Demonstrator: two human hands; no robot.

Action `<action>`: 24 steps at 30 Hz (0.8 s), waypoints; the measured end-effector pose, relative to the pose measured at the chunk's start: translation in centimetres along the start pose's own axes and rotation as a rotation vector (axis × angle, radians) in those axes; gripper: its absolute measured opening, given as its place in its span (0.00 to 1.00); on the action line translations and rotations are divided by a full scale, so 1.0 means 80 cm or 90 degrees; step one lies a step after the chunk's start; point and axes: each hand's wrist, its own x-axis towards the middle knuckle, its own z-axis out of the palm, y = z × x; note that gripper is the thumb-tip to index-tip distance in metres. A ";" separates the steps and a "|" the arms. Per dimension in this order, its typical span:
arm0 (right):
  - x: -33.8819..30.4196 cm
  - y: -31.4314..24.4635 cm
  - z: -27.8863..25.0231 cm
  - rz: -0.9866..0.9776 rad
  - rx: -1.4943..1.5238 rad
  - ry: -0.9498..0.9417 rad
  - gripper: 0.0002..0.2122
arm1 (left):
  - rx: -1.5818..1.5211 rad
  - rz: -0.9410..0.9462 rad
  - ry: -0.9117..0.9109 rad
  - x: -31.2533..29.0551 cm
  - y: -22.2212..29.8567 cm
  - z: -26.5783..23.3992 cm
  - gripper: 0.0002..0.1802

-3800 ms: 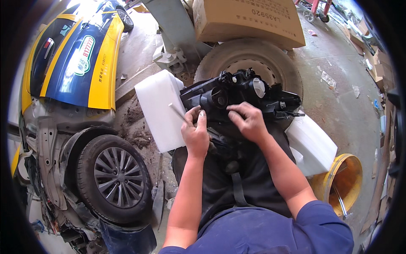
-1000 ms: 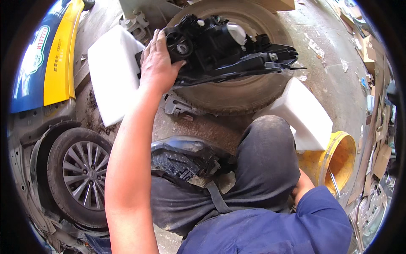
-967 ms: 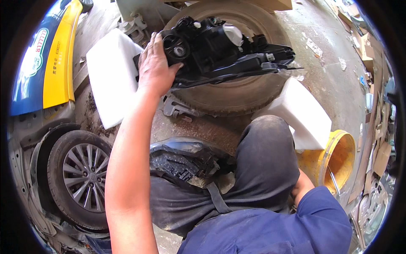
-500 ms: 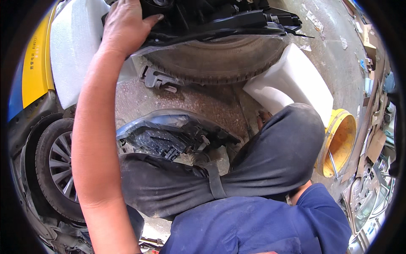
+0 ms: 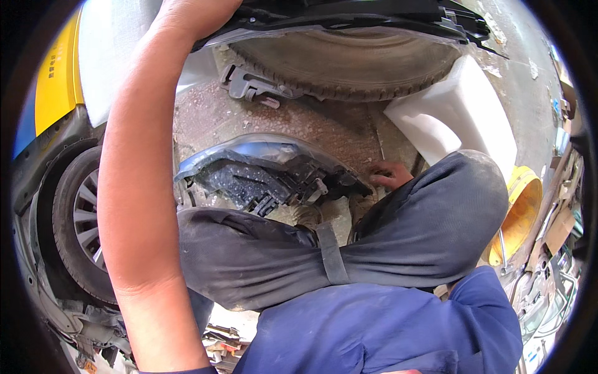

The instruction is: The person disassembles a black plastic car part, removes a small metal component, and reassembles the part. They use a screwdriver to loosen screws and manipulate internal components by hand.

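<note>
- curving at far left, a glossy yellow-and-blue car body panel (image 5: pixel 57 84), above a black tyre on a silver spoked wheel (image 5: pixel 87 215)
- next, a white foam block (image 5: pixel 112 56), partly behind the raised left forearm
- the left hand (image 5: pixel 202 14), at the near edge of a long black plastic lamp housing (image 5: pixel 355 17); its fingers run past the upper border, so i cannot tell its grip
- a grey metal tool (image 5: pixel 255 86) on the floor
- a clear-lensed, black-backed headlight (image 5: pixel 249 171) on the floor before the knees
- the housing, lying across a dusty brown tyre (image 5: pixel 355 62)
- the right hand (image 5: pixel 393 174), loosely curled just beside the headlight's right end; i cannot tell whether it holds anything
- a second, notched white foam block (image 5: pixel 476 112)
- a yellow open-ended cylinder (image 5: pixel 520 209), on its side
</note>
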 end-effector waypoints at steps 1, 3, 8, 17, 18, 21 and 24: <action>0.002 -0.014 0.003 -0.028 -0.006 -0.040 0.34 | -0.010 0.006 -0.004 -0.004 0.000 -0.001 0.51; 0.006 -0.038 0.018 -0.080 -0.014 -0.058 0.37 | -0.032 0.017 -0.010 -0.008 -0.001 -0.001 0.50; 0.020 -0.057 0.041 -0.022 -0.112 -0.125 0.45 | 0.050 0.045 0.051 -0.001 -0.004 0.007 0.53; 0.046 -0.072 -0.007 0.159 0.152 0.053 0.31 | 0.062 0.007 -0.023 0.012 -0.016 0.005 0.57; 0.047 -0.077 -0.013 0.137 0.149 0.092 0.31 | 0.059 0.005 -0.037 0.016 -0.017 0.003 0.58; 0.044 -0.093 -0.024 0.096 0.106 0.044 0.32 | 0.039 0.030 -0.006 0.009 -0.014 0.004 0.57; 0.037 -0.106 -0.024 0.064 0.050 -0.033 0.34 | 0.048 0.018 -0.005 0.008 -0.006 -0.001 0.57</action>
